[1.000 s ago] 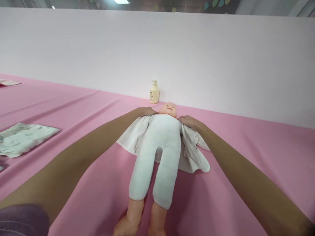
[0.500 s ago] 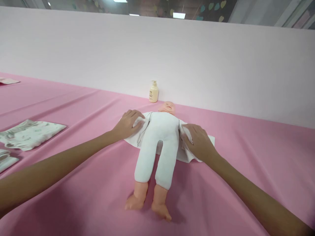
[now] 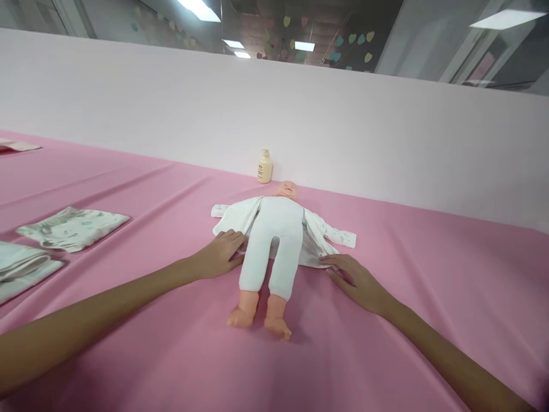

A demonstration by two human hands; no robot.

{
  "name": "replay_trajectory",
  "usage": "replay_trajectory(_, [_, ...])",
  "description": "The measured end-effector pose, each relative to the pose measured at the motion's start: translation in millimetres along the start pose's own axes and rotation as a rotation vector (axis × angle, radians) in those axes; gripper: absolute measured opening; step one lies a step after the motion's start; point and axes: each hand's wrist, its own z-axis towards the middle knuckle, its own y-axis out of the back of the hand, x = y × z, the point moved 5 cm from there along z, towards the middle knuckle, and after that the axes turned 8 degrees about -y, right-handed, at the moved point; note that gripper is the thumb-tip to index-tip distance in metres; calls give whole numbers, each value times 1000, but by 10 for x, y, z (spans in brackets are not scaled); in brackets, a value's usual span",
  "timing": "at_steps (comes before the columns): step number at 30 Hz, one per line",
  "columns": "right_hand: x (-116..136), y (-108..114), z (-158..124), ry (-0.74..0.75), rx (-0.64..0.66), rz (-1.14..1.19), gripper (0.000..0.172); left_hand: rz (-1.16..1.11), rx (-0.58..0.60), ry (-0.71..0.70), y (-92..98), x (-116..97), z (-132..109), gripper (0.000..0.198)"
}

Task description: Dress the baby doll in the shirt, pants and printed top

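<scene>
A baby doll (image 3: pixel 282 214) with a white cloth body lies on its back, its head at the far end and bare feet towards me. A white baby shirt (image 3: pixel 235 218) is spread beneath it, front parted, with both sleeves out to the sides. My left hand (image 3: pixel 221 254) has its fingers closed at the shirt's lower left edge, beside the doll's hip. At the lower right corner, my right hand (image 3: pixel 358 281) pinches the hem between thumb and fingers. The doll's arms are hidden in the cloth.
A cream pump bottle (image 3: pixel 265 167) stands by the white wall (image 3: pixel 171 103) behind the doll's head. To the left lie folded printed clothes (image 3: pixel 77 228) and a folded white cloth (image 3: pixel 26 266). Pink cloth (image 3: pixel 171 337) covers the surface.
Both hands have moved from the shirt's sides beside the doll's torso down to its lower edges. The sleeves now show, lying outward. The view has tilted up slightly.
</scene>
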Motion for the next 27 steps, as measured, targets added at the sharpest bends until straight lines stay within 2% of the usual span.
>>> replay_trajectory(2, [-38,40,2,-75,-37,108,37,6,0,10,51,0,12,10])
replay_trajectory(4, [-106,87,26,-166,-145,173,42,6,-47,70,138,28,43,13])
replay_trajectory(6, [-219,115,74,-282,-245,151,45,-1,-142,144,257,50,112,16])
replay_trajectory(8, [-332,119,151,-375,-284,52,46,-2,-244,159,378,6,245,18])
replay_trajectory(11, [-433,123,302,-428,-264,-92,43,-11,-324,36,484,-221,609,21])
replay_trajectory(13, [-471,132,395,-482,-206,-131,42,-33,-305,-87,471,-421,963,25])
replay_trajectory(17, [-465,159,503,-560,-46,-175,51,-32,-114,-270,230,-682,1844,33])
replay_trajectory(19, [-426,183,500,-544,-24,-135,53,7,70,-255,17,-669,2278,40])
replay_trajectory(21, [-370,227,459,-494,-70,-17,48,15,245,-212,-193,-595,2622,45])
replay_trajectory(24, [-275,330,337,-395,-204,170,44,-16,397,-198,-413,-472,2947,43])
replay_trajectory(27, [-186,399,204,-335,-248,244,46,-59,465,-230,-506,-360,3108,36])
